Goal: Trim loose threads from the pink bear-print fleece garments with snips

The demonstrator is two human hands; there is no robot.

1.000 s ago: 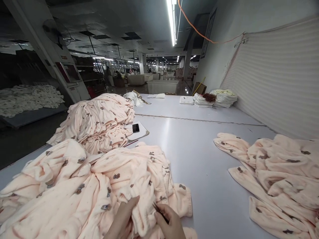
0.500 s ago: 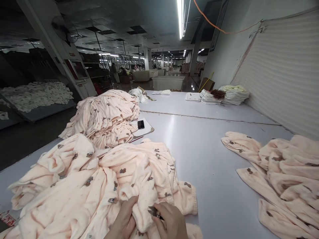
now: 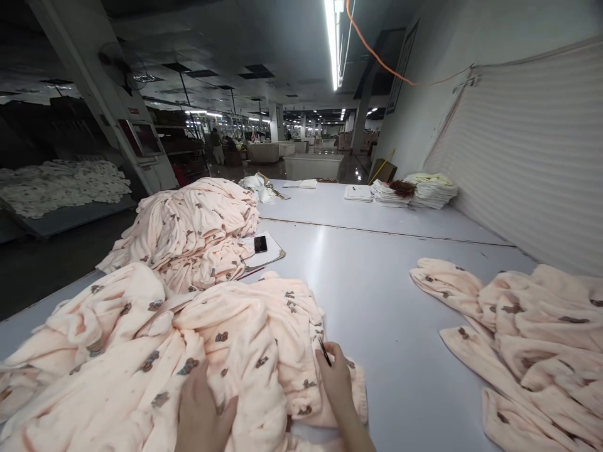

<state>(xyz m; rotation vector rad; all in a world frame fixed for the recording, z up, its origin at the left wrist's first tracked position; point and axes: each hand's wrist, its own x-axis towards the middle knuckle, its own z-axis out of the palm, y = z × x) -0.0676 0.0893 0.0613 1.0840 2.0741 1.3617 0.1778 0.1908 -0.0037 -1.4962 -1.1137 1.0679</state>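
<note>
A pale pink fleece garment [image 3: 245, 314] with small brown bear-like prints lies rumpled on the table in front of me. My left hand [image 3: 203, 408] rests on it with thumb and fingers apart, holding nothing. Further right, my right hand [image 3: 336, 373] is closed round dark thread snips [image 3: 325, 353]. Their tips point up and left over the garment's right edge. Whether the blades touch the cloth I cannot tell.
Behind the garment rises a heap of similar pink garments [image 3: 188, 226]. A phone [image 3: 260, 243] lies on a white board [image 3: 271, 254] beside it. More pink garments [image 3: 532, 339] lie at the right, and folded white stacks [image 3: 431, 191] stand at the back.
My left hand has let go of the pinched cloth, moved left and opened out. My right hand has carried the snips up and right to the garment's edge. The view has shifted slightly.
</note>
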